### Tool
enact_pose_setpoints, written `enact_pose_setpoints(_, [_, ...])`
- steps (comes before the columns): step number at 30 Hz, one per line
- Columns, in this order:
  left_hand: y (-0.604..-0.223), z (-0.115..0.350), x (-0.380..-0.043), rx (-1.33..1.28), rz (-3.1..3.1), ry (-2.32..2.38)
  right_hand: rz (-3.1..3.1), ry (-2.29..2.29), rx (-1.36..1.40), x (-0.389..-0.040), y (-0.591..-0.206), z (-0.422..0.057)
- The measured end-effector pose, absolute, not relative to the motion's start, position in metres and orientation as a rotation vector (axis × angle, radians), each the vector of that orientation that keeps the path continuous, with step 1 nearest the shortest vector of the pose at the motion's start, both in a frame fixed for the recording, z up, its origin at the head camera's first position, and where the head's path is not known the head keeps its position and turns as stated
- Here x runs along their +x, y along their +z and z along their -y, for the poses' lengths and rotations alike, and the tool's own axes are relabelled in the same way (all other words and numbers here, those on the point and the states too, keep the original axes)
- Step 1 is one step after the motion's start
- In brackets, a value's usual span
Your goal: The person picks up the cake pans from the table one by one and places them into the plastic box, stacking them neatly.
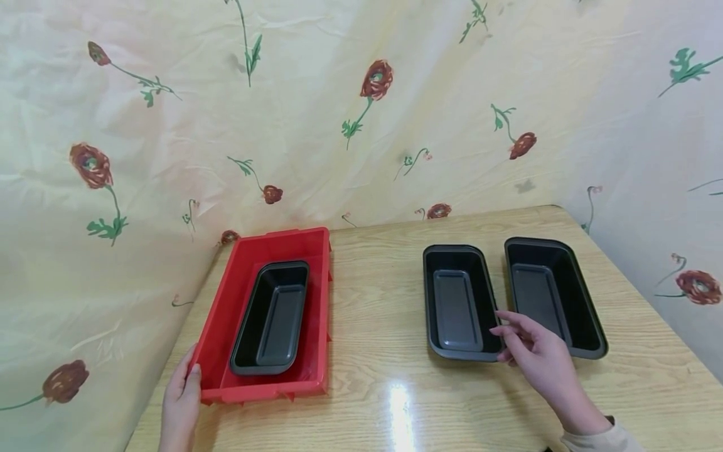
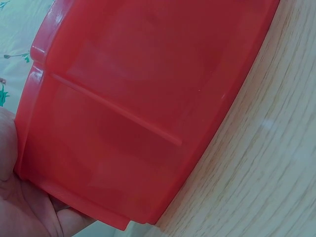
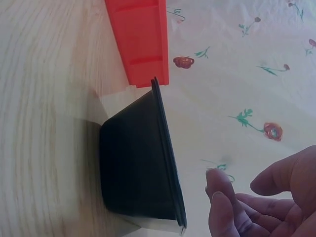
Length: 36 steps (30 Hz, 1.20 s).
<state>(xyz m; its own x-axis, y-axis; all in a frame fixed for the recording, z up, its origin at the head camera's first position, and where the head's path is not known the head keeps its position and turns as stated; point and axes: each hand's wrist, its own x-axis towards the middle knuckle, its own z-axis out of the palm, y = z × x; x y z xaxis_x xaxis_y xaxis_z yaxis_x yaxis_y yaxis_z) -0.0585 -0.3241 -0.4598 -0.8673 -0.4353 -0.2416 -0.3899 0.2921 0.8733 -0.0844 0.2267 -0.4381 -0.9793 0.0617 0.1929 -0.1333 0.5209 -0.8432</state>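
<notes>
Red tray point(image 1: 264, 392) gripped at its near-left corner by the left hand point(image 1: 182, 394), seemingly for steadiness!
Right of the tray, the middle pan point(image 1: 454, 307) is overhung by the right hand point(image 1: 535, 353), loosely parted, nothing held; inside the tray, another pan point(image 1: 280, 323) is contained.

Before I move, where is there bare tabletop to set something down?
The widest bare patch of table lies between the red tray and the middle pan; more lies in front of that pan. Crowded: the narrow gap between it and the right pan, with the right hand at its near end, and the tray, where a third pan sits.
</notes>
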Motion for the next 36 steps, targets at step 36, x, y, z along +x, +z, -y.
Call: enact_pose_setpoints(36, [-0.459,0.324,-0.057,0.778,2.482,-1.678,2.666,1.428,-0.152,-0.072,-0.453,-0.236])
